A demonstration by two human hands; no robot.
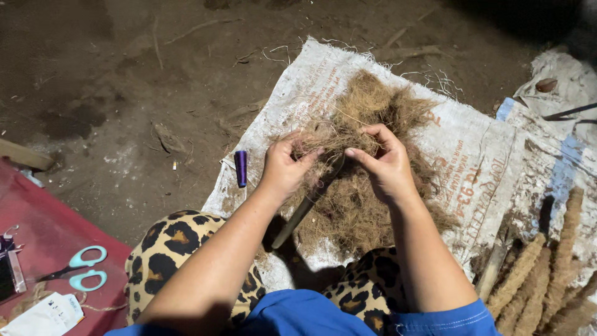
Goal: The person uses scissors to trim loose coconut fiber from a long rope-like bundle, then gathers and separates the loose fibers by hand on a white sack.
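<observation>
- On the white woven sack (472, 155), at its middle, lies the pile of brown coir fibre (367, 186); we judge it light, dry and springy, loose enough to shed strands, so it is best taken in small tufts pinched near their base.
- Our left hand (286, 168) and right hand (385, 165) are both closed on one tuft, fingers curled, thumbs pressing it.
- Under the fibre a stiff, smooth stick (301, 211) slants toward the sack's near edge.
- At the sack's left edge sits a small purple tube (240, 168), hard and glossy.
- Right of the sack, rough fibre-wrapped poles (528, 274) lie bundled.
- Left of the sack, well apart, teal-handled scissors (84, 267) rest on a red mat (43, 230).
</observation>
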